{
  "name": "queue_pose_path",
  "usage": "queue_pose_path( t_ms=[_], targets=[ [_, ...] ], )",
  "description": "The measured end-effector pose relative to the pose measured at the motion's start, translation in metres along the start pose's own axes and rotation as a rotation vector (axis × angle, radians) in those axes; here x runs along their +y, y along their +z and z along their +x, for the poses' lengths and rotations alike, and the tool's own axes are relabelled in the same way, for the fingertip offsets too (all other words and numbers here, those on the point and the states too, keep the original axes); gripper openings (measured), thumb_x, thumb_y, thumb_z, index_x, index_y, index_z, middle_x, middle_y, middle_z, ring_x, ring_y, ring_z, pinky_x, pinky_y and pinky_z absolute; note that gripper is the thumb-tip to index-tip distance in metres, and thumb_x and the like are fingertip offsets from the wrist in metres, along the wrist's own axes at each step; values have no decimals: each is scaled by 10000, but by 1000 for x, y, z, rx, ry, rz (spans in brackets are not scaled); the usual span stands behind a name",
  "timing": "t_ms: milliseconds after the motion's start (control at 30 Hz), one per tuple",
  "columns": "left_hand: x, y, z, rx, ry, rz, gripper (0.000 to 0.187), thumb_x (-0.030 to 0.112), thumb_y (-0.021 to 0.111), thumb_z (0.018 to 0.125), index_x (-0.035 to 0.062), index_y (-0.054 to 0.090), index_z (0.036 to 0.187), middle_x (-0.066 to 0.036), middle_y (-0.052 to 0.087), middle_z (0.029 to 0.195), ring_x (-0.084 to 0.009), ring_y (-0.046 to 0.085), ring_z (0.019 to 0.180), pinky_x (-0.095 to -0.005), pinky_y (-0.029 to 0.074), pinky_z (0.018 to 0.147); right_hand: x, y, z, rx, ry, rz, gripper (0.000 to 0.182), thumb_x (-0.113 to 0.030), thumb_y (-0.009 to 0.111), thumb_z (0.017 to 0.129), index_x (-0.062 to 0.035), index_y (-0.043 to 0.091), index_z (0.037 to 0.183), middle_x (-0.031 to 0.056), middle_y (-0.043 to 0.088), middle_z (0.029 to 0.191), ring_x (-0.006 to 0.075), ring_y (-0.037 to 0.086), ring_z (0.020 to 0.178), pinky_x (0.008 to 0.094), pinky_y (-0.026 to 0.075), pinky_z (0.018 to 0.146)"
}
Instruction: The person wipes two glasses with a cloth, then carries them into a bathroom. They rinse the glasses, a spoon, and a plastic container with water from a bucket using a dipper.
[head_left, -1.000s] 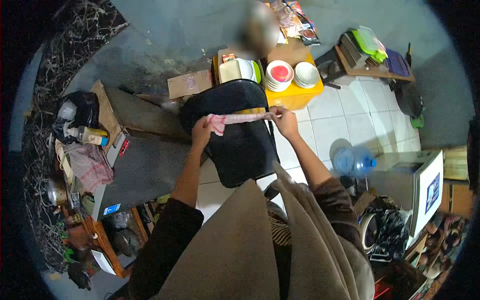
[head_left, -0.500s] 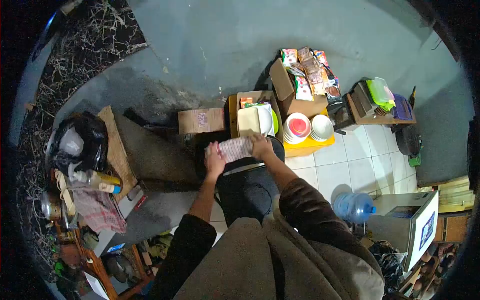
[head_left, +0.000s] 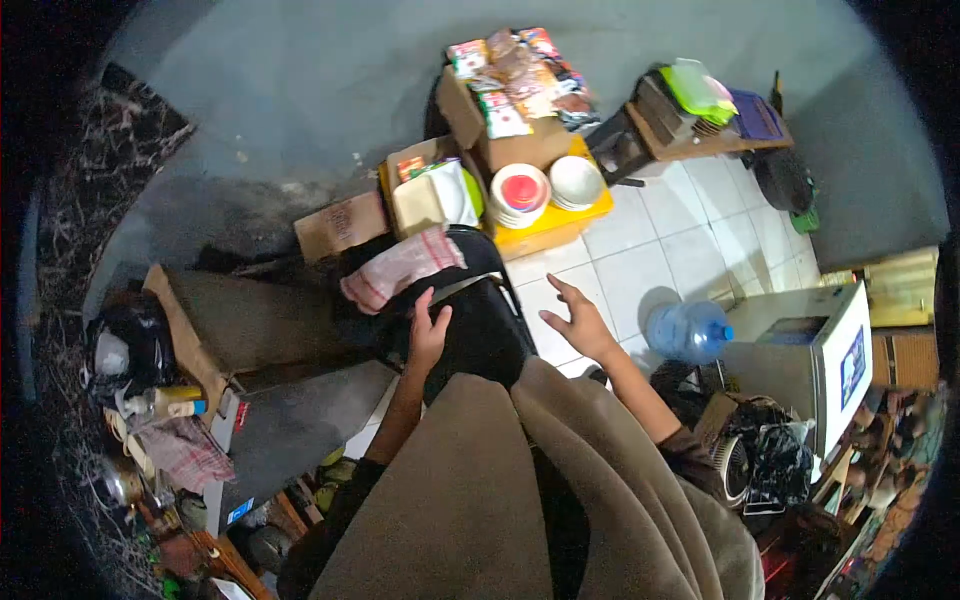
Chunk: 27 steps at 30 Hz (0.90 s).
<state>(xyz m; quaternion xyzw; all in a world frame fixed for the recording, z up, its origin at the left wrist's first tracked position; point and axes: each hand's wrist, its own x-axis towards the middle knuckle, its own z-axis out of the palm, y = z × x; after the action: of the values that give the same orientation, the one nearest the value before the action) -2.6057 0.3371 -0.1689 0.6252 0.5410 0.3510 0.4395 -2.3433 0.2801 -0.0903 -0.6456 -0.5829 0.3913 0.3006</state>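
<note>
A pinkish-white checked cloth (head_left: 405, 268) lies draped over the backrest of a black chair (head_left: 478, 335). Just below the cloth, over the chair, is my left hand (head_left: 429, 335), empty, with thumb and fingers apart. My right hand (head_left: 580, 322) is held off to the right of the chair, above the tiled floor, fingers spread and holding nothing. Neither hand grips the cloth.
Behind the chair are a carton with trays (head_left: 420, 205), stacked white bowls (head_left: 520, 195) and a box topped with food packets (head_left: 515, 85). A water jug (head_left: 690, 332) stands right, beside a small fridge (head_left: 800, 360). Bottles (head_left: 165, 402) are on the left.
Both hands have let go of the cloth, which now hangs over the chair back. My right hand has moved right and nearer to me; the view has shifted.
</note>
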Motion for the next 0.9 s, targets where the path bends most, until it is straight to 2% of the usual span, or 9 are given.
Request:
queue_pose_path(
  t_ms=[133,167,333,400,533,600,733,833,900],
  targets=[
    [78,71,13,-159,82,36,468,201,512,804,-5,339,1187,-175,387,1195,-274,344,1135,-341,251,951,23,-67,-46,155,150,181,487,-230,581,762,-65,404,1185,178,479,1116,282,514,966,347,415,809],
    [94,94,20,-175,98,33,467,210,503,808,-2,333,1188,-177,387,1194,-278,344,1135,-342,243,956,31,-86,-56,163,161,186,445,-181,548,794,-38,392,1185,132,466,1156,243,496,1005,335,410,827],
    [185,230,32,-160,271,-46,486,161,518,791,-2,310,1198,-184,343,1212,-283,308,1153,-341,220,967,74,-193,-107,306,107,222,416,-156,575,770,-65,442,1154,145,527,1062,233,527,950,321,413,800],
    [217,282,22,-187,327,-62,493,148,522,786,0,304,1203,-185,327,1221,-284,294,1160,-343,211,970,93,-234,-130,350,157,353,384,-102,559,773,-31,449,1134,128,536,1048,201,524,946,298,414,784],
    [266,363,11,-283,404,-170,516,123,526,780,6,280,1218,-190,293,1250,-283,254,1188,-353,182,983,113,-307,-169,407,125,327,356,-75,540,780,-10,448,1118,106,524,1055,196,525,927,296,415,784],
    [281,382,17,-341,418,-183,523,119,528,778,7,275,1222,-190,287,1256,-282,246,1195,-358,174,985,126,-334,-173,460,216,425,348,-72,529,787,-9,447,1119,97,525,1043,172,521,914,287,414,785],
    [293,401,43,-407,427,-137,518,117,522,783,15,276,1228,-180,287,1259,-258,243,1198,-341,177,982,168,-370,-152,566,159,538,328,-67,519,797,-6,450,1112,82,524,1041,125,506,851,255,406,774],
    [281,417,78,-407,349,-43,502,138,512,796,19,283,1227,-166,302,1247,-243,262,1183,-329,188,975,186,-398,-120,583,156,532,319,-69,523,796,-4,458,1101,66,527,1042,110,500,829,241,406,760],
    [272,436,105,-371,172,-175,492,165,506,806,19,290,1223,-142,315,1239,-225,276,1167,-328,192,972,198,-419,-95,577,157,497,309,-77,536,783,-12,480,1080,69,548,1008,116,518,822,249,419,743]
  ],
)
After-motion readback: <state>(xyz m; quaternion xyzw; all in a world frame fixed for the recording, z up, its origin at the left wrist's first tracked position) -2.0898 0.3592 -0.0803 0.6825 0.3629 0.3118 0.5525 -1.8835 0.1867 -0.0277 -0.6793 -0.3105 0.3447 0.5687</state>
